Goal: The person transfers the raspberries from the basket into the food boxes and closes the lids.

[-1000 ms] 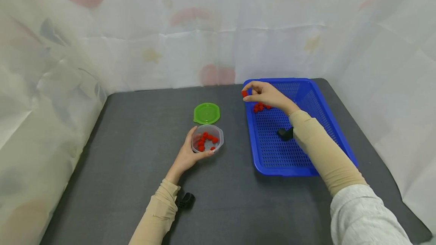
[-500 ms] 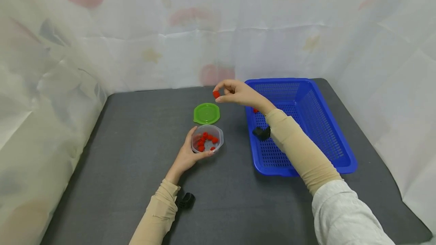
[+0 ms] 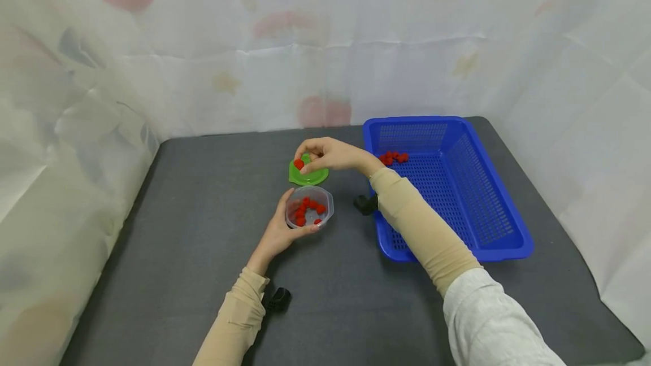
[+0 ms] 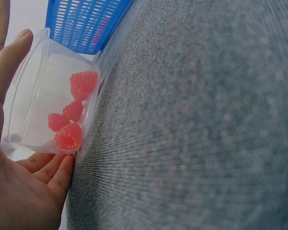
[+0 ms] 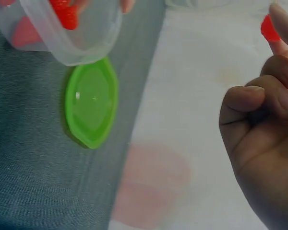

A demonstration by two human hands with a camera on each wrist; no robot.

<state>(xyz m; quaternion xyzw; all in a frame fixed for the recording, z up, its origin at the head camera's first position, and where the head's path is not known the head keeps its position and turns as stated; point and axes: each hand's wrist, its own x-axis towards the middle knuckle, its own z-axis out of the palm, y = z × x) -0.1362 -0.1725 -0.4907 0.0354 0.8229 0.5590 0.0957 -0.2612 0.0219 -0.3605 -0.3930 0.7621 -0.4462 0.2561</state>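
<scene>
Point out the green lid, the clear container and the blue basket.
Green lid [image 5: 92, 105]: right wrist view, middle of its flat face.
Clear container [image 4: 50, 91]: left wrist view, bare part of its side wall.
Blue basket [image 3: 432, 181]: head view, bare part of its floor.

A table [image 3: 173, 253] is screened off like a small booth, by its look a makeshift recording corner. The back and both sides are closed in by pale, creased hanging sheets [image 3: 396, 81], on which faded pink blobs [image 3: 324, 112] and yellow stars [image 3: 226, 82] are printed. The tabletop is covered in dark grey, woven-looking cloth [image 4: 192, 120]. Small black cameras [image 3: 280, 300] are worn at both wrists. Whether this is a home, lab or workshop cannot be told, as the room beyond is hidden by the sheets.
</scene>
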